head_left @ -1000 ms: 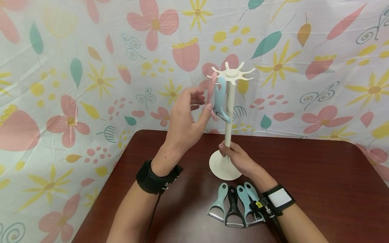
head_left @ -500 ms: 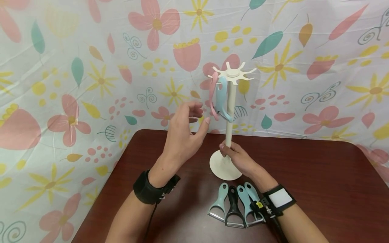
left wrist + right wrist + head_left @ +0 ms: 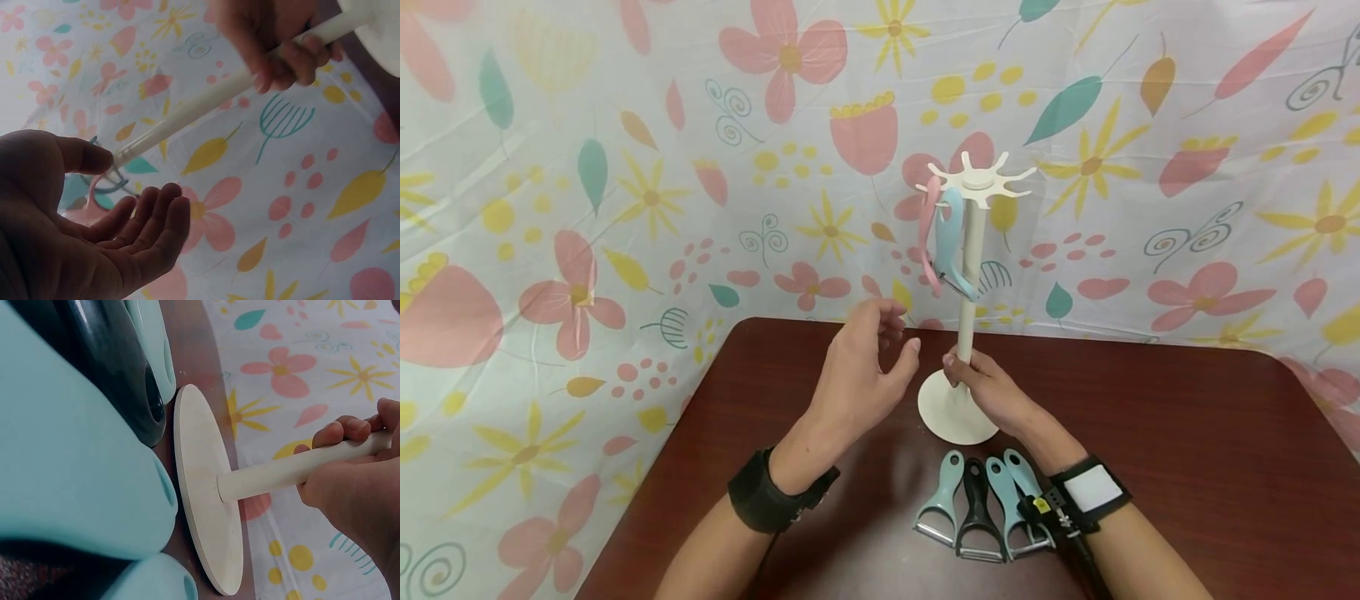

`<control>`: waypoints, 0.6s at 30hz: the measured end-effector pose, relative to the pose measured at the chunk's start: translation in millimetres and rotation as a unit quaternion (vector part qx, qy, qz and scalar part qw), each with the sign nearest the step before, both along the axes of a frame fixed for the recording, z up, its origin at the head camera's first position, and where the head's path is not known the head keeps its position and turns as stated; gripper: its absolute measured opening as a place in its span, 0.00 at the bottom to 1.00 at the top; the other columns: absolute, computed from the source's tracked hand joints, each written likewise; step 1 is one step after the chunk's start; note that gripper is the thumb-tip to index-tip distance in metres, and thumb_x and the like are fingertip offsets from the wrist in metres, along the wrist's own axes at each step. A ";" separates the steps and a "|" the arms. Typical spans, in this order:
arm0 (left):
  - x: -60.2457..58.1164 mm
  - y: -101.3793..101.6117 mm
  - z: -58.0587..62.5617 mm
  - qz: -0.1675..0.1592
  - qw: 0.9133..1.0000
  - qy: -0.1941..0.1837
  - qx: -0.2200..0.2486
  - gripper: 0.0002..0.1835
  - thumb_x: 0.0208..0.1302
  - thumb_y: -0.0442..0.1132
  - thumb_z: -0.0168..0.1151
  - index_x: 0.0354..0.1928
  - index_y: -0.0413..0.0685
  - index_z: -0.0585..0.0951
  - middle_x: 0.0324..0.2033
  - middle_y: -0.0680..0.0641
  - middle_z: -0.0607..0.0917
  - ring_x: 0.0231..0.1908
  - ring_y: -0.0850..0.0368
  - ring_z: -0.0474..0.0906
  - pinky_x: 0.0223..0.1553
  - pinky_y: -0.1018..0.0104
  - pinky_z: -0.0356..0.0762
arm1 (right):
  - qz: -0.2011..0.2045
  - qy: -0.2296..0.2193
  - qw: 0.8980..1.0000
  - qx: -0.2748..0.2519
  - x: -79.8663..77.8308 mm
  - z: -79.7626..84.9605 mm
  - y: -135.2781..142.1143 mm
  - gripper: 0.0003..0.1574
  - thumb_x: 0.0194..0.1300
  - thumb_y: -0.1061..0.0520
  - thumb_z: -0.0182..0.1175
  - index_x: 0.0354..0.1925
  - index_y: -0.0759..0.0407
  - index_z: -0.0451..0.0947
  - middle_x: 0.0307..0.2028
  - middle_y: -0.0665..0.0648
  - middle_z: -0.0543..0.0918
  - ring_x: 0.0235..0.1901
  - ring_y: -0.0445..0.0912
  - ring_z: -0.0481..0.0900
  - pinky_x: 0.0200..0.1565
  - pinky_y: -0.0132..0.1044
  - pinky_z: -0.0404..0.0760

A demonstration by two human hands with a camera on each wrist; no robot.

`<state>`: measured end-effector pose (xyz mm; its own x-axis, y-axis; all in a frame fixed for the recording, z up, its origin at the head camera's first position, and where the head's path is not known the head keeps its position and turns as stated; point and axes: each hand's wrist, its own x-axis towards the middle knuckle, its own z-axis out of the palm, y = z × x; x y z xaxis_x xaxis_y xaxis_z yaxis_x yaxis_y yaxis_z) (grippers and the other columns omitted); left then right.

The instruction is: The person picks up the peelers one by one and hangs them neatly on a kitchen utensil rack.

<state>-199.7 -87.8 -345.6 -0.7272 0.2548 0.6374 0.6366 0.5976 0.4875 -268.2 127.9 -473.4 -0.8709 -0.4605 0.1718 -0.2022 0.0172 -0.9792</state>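
A cream stand with a round base and a crown of hooks stands upright on the table. My right hand grips its pole low down, fingers wrapped round it in the right wrist view. A pink peeler and a light blue peeler hang side by side from hooks at the crown's left. Left of the pole and below them is my left hand, holding nothing, its fingers loosely bent and the thumb apart. In the left wrist view the hanging peelers are partly hidden behind that hand.
In front of the base lie a pale green peeler, a black peeler and two light blue peelers, one partly covered by the right wrist strap. A flower-patterned cloth hangs behind the brown table.
My left hand has come away from the hanging pink peeler and dropped lower, beside the pole. The right hand keeps its grip, and the stand has not moved.
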 end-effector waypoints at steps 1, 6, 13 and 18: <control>0.8 0.5 -3.7 0.001 1.000 -0.006 -0.007 0.21 0.64 0.42 0.61 0.56 0.43 0.71 0.45 0.51 0.77 0.42 0.61 0.75 0.42 0.66 0.78 | -0.001 -0.001 1.000 0.001 -0.1 -0.3 0.0 0.24 0.78 0.47 0.45 0.38 0.69 0.65 0.33 0.65 0.64 0.39 0.55 0.63 0.43 0.55 0.60; 5.3 4.2 -22.0 0.004 0.999 -0.033 -0.038 0.21 0.64 0.43 0.61 0.56 0.45 0.71 0.45 0.52 0.76 0.43 0.62 0.75 0.42 0.71 0.77 | 0.000 -0.003 1.000 0.002 -0.4 -0.6 1.2 0.23 0.78 0.47 0.45 0.39 0.68 0.64 0.33 0.65 0.65 0.39 0.55 0.64 0.43 0.56 0.60; 11.6 12.1 -41.3 -0.001 0.995 -0.080 -0.063 0.20 0.64 0.45 0.61 0.55 0.48 0.71 0.42 0.52 0.75 0.40 0.62 0.74 0.37 0.72 0.76 | 0.003 0.005 1.000 -0.004 -1.6 -0.5 1.1 0.24 0.78 0.46 0.45 0.39 0.68 0.66 0.33 0.67 0.65 0.38 0.56 0.63 0.43 0.58 0.59; 17.7 17.3 -58.9 -0.012 0.988 -0.118 -0.097 0.23 0.64 0.46 0.61 0.57 0.46 0.70 0.43 0.52 0.74 0.33 0.65 0.73 0.32 0.75 0.74 | 0.002 -0.006 1.000 -0.006 -0.8 -1.0 0.6 0.24 0.77 0.45 0.46 0.38 0.67 0.65 0.32 0.66 0.63 0.38 0.59 0.62 0.43 0.59 0.60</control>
<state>-182.0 -70.5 -404.5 -0.8416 0.3755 0.3882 0.5348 0.6804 0.5012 -269.0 128.6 -474.4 -0.8715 -0.4614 0.1662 -0.1902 0.0056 -0.9817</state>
